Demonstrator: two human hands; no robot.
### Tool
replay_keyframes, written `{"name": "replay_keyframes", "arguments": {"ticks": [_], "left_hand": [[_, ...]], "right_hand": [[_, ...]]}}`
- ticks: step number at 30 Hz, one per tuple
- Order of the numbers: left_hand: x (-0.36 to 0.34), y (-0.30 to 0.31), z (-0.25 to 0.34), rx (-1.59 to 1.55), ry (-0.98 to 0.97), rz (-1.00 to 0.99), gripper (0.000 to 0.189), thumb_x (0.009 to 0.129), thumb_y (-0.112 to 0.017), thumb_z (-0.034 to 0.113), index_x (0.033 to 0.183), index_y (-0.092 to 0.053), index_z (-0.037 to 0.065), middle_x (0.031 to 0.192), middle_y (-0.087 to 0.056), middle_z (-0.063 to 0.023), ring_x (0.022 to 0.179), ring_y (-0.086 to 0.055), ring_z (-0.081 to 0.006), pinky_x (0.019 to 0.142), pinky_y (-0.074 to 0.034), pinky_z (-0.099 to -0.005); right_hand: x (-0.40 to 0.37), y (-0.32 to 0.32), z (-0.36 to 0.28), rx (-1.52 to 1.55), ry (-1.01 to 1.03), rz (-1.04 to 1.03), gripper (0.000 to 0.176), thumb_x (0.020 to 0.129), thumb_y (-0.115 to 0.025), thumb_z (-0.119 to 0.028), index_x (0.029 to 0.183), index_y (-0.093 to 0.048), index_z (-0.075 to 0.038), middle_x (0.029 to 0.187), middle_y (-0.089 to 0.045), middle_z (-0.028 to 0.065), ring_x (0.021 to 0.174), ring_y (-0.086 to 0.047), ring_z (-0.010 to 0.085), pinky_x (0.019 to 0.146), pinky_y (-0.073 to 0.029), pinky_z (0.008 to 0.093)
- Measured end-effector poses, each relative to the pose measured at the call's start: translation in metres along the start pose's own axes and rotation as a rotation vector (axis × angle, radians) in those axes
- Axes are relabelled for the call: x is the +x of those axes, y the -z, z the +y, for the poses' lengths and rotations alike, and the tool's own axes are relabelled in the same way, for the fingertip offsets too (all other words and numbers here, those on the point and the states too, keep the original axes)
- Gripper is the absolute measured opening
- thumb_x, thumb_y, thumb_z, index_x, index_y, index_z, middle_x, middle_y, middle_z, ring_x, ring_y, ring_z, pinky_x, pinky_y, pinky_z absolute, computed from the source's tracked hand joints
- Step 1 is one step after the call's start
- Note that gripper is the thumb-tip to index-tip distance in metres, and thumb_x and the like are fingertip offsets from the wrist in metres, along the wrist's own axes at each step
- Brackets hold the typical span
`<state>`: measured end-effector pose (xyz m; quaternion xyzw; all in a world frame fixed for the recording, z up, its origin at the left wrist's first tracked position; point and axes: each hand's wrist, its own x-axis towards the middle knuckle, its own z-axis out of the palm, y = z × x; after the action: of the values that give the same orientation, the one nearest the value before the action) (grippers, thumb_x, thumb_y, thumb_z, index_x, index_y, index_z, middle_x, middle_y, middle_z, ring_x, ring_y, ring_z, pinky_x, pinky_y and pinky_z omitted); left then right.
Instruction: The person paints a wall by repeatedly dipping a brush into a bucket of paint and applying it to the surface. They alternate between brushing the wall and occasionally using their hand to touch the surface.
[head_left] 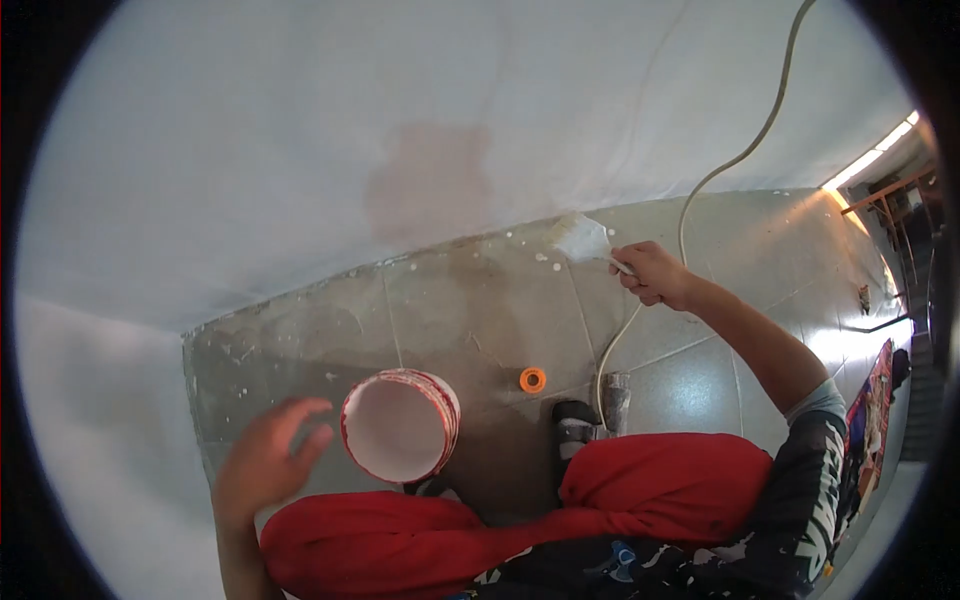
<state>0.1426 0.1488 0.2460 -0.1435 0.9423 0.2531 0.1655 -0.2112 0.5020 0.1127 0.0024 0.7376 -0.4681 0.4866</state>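
Observation:
My right hand [652, 275] is wrapped round the handle of a wide paintbrush [583, 238]. Its bristles point toward the foot of the white wall [300, 140], over the tiled floor. To the left of a bucket [398, 428] hovers my left hand [273, 453], slightly blurred, thumb and fingers apart with nothing between them. White inside and smeared with red round the rim, the bucket stands on the floor in front of my knees.
An orange ring-shaped roll [532, 380] lies on the floor tiles [500, 330] right of the bucket. A pale hose or cable [735, 160] runs down the wall and across the floor to my foot [575, 425]. White paint spots dot the floor.

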Motion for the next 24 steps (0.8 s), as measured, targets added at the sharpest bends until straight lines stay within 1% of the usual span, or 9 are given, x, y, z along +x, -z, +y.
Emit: {"name": "replay_keyframes", "arguments": {"ticks": [3,5,6,8,12,14,17,21,24], "left_hand": [[0.014,-0.029,-0.090,-0.274,0.139,0.012,0.031,0.100,-0.055,0.028,0.121,-0.060,0.005,0.113,-0.067,-0.0147,0.103,-0.065,-0.0296,0.090,-0.050,-0.0422],[0.017,-0.076,-0.155,-0.650,0.433,0.060,0.056,0.102,-0.044,0.051,0.134,-0.054,0.007,0.125,-0.063,-0.0144,0.109,-0.063,-0.0310,0.089,-0.051,-0.0463],[0.017,-0.096,-0.166,-0.652,0.426,0.053,0.056,0.102,-0.044,0.051,0.134,-0.054,0.007,0.125,-0.063,-0.0144,0.109,-0.063,-0.0310,0.089,-0.051,-0.0463],[0.014,-0.132,-0.182,-1.168,0.700,-0.152,0.076,0.099,-0.032,0.066,0.147,-0.040,0.008,0.140,-0.052,-0.0183,0.118,-0.058,-0.0390,0.092,-0.050,-0.0540],[0.009,-0.198,-0.176,-1.464,0.734,-0.224,0.086,0.097,-0.029,0.071,0.153,-0.030,0.006,0.148,-0.042,-0.0225,0.127,-0.051,-0.0436,0.094,-0.048,-0.0608],[0.009,-0.216,-0.166,-1.650,0.569,-0.199,0.088,0.096,-0.029,0.071,0.153,-0.028,0.004,0.152,-0.038,-0.0223,0.133,-0.045,-0.0437,0.096,-0.044,-0.0649],[-0.002,-0.224,-0.173,-1.826,0.429,-0.222,0.090,0.096,-0.027,0.072,0.153,-0.027,0.002,0.155,-0.034,-0.0220,0.134,-0.044,-0.0440,0.100,-0.040,-0.0663],[-0.011,-0.229,-0.175,-1.915,0.398,-0.187,0.091,0.095,-0.028,0.072,0.154,-0.027,0.003,0.154,-0.034,-0.0216,0.135,-0.042,-0.0436,0.103,-0.037,-0.0659],[0.004,-0.245,-0.177,-2.072,0.322,-0.172,0.088,0.096,-0.031,0.069,0.154,-0.026,0.003,0.151,-0.037,-0.0213,0.135,-0.041,-0.0451,0.104,-0.036,-0.0655]], "right_hand": [[-0.007,-0.006,0.006,-0.130,0.001,0.000,0.033,0.102,-0.048,-0.035,0.093,-0.057,-0.004,0.060,-0.042,-0.0032,0.042,-0.030,0.0063,0.039,-0.024,0.0270],[-0.006,-0.006,0.018,-0.150,-0.014,-0.018,0.034,0.102,-0.048,-0.035,0.093,-0.058,-0.004,0.061,-0.043,-0.0030,0.043,-0.031,0.0067,0.039,-0.024,0.0275],[-0.008,-0.005,0.023,-0.169,-0.027,-0.034,0.035,0.102,-0.049,-0.036,0.093,-0.059,-0.004,0.061,-0.043,-0.0027,0.043,-0.031,0.0071,0.040,-0.025,0.0280],[-0.013,-0.006,0.033,-0.194,-0.056,-0.013,0.035,0.102,-0.049,-0.036,0.093,-0.059,-0.004,0.061,-0.044,-0.0025,0.043,-0.032,0.0070,0.040,-0.026,0.0277],[-0.019,-0.009,0.048,-0.287,-0.127,0.044,0.034,0.102,-0.050,-0.035,0.092,-0.059,-0.004,0.061,-0.046,-0.0019,0.044,-0.034,0.0067,0.040,-0.026,0.0272],[-0.021,-0.013,0.049,-0.308,-0.165,0.052,0.034,0.102,-0.050,-0.035,0.091,-0.059,-0.004,0.061,-0.045,-0.0019,0.044,-0.034,0.0068,0.039,-0.027,0.0270],[-0.024,-0.015,0.049,-0.300,-0.182,0.045,0.034,0.101,-0.050,-0.035,0.090,-0.059,-0.004,0.060,-0.045,-0.0022,0.044,-0.035,0.0068,0.039,-0.027,0.0265],[-0.023,-0.028,0.037,-0.301,-0.187,0.044,0.033,0.101,-0.051,-0.035,0.090,-0.057,-0.005,0.060,-0.044,-0.0023,0.045,-0.035,0.0068,0.040,-0.027,0.0259],[-0.027,-0.044,0.017,-0.300,-0.094,-0.024,0.034,0.102,-0.050,-0.035,0.090,-0.057,-0.004,0.061,-0.044,-0.0017,0.046,-0.036,0.0072,0.041,-0.027,0.0255]]}}
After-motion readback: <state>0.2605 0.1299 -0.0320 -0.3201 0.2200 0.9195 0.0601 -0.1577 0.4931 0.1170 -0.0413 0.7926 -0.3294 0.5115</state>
